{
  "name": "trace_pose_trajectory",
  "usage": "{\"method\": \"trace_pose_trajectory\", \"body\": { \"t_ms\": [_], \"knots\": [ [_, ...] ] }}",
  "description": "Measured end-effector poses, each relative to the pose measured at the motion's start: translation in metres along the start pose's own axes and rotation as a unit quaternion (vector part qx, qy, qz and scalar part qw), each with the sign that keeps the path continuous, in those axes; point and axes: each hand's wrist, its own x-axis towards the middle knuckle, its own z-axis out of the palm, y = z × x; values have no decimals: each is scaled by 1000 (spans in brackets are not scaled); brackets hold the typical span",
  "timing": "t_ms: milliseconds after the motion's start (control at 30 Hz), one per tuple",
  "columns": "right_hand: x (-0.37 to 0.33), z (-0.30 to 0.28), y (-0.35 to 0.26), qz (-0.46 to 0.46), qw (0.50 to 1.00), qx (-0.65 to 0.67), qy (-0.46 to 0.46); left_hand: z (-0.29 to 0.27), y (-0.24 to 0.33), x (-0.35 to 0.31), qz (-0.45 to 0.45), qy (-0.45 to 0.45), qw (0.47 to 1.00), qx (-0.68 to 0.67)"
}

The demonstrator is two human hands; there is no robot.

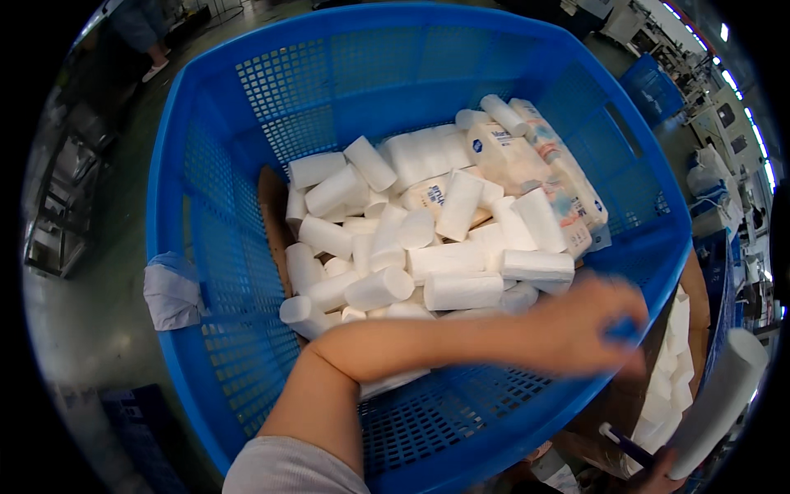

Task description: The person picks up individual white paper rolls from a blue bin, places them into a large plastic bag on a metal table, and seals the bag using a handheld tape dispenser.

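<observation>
My left arm reaches across a big blue plastic basket from the lower left. My left hand, smeared by motion, is over the basket's right rim; a blue patch shows among its fingers, and I cannot tell if it is the rim or something held. Inside the basket lie many white paper rolls in a loose heap, with printed soft packs toward the back right. At the lower right edge my right hand, mostly cut off, grips the lower end of a long white roll. A dark stick with a white tip meets that hand.
Right of the basket stands a brown cardboard box holding white rolls. A white cloth or bag hangs on the basket's left rim. A metal rack is at the left; a person's leg shows far left. Machines stand at the right.
</observation>
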Motion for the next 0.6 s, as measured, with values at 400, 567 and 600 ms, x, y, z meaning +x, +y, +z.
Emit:
{"method": "trace_pose_trajectory", "body": {
  "t_ms": [400,567,600],
  "knots": [
    [5,-75,94,522,809,249,-108,-237,-200,-202,-526,246,573,579],
    [-6,-77,86,416,813,385,-132,-229,-183,-166,-349,238,804,419],
    [-5,-71,75,416,792,422,-151,-225,-181,-153,-272,258,854,361]
  ]
}}
